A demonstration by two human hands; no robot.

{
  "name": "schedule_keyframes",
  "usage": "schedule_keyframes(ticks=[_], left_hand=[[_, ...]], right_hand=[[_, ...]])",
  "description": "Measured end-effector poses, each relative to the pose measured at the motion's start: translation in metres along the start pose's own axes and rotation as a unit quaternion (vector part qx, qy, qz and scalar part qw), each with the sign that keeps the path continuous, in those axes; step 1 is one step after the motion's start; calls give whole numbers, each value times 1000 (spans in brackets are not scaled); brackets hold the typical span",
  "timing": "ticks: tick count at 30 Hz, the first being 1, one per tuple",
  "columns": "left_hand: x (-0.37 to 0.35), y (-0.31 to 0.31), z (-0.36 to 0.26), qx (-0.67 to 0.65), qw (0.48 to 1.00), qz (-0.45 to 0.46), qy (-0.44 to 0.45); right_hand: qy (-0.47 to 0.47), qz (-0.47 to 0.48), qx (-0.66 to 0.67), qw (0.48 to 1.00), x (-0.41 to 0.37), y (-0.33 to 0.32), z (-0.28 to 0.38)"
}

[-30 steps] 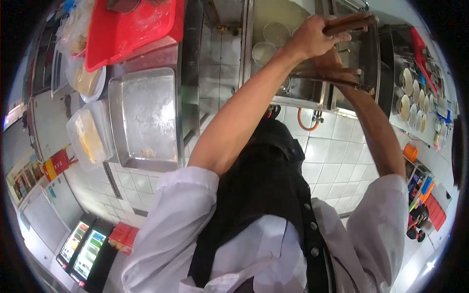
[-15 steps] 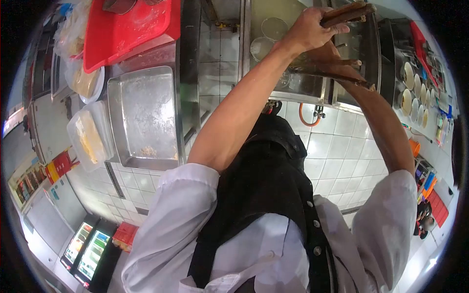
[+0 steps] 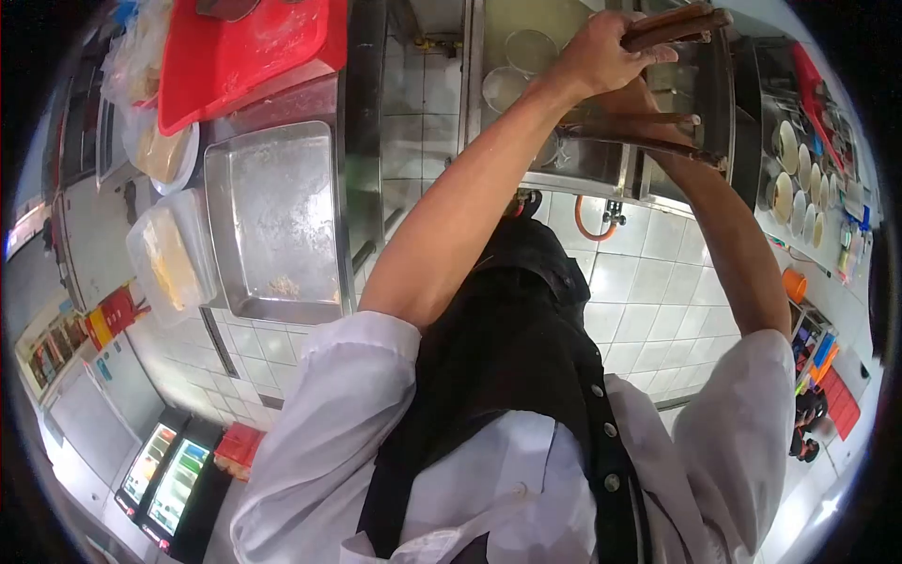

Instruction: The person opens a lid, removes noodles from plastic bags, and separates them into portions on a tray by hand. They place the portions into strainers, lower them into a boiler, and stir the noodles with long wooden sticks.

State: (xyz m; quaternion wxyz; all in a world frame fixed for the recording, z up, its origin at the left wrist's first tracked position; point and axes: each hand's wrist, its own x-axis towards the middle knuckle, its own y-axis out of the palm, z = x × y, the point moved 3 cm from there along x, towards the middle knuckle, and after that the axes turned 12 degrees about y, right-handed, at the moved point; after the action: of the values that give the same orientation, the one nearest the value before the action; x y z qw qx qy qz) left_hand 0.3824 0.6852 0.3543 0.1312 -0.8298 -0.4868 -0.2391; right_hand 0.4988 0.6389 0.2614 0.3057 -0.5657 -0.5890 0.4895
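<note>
My left hand (image 3: 606, 56) is wrapped round the ends of some brown stick-like handles (image 3: 678, 26) over a metal basin (image 3: 540, 21) with liquid in it. Close below it is my right hand (image 3: 628, 97), partly covered by the left hand and wrist, its fingers hidden. More long brown handles (image 3: 658, 130) cross over my right wrist area. Round wire-like rings (image 3: 531, 52) lie in the basin to the left of my hands.
A shallow metal tray (image 3: 272, 211) sits at the left, below a red bin (image 3: 258, 70). Beside it are a plastic container (image 3: 167, 258) and a wrapped block (image 3: 162, 155). Several round bowls (image 3: 785, 146) stand on the right. An orange hose (image 3: 592, 221) hangs at the basin's front.
My left hand and the handles in it have shifted very slightly right. The view has shifted a little; otherwise the arms hold nearly the same pose.
</note>
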Motion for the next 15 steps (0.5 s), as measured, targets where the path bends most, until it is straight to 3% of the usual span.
schedule_keyframes(ticks=[3,6,10,12,13,15], left_hand=[[10,-7,1,-14,999,-4,39],[1,2,0,-14,1000,4,-3],[-2,-9,-6,25,997,-66,37],[-4,0,0,61,991,-92,76],[-8,4,-1,106,988,-96,59],[-15,14,-3,79,988,-120,53]], right_hand=[[-1,6,-9,1000,0,1,-2],[-11,46,-31,998,-7,0,-4],[57,-10,-16,998,5,-50,-77],[56,61,52,995,13,-80,-126],[49,56,47,996,19,-61,-147],[-153,-138,139,969,37,-14,-166]])
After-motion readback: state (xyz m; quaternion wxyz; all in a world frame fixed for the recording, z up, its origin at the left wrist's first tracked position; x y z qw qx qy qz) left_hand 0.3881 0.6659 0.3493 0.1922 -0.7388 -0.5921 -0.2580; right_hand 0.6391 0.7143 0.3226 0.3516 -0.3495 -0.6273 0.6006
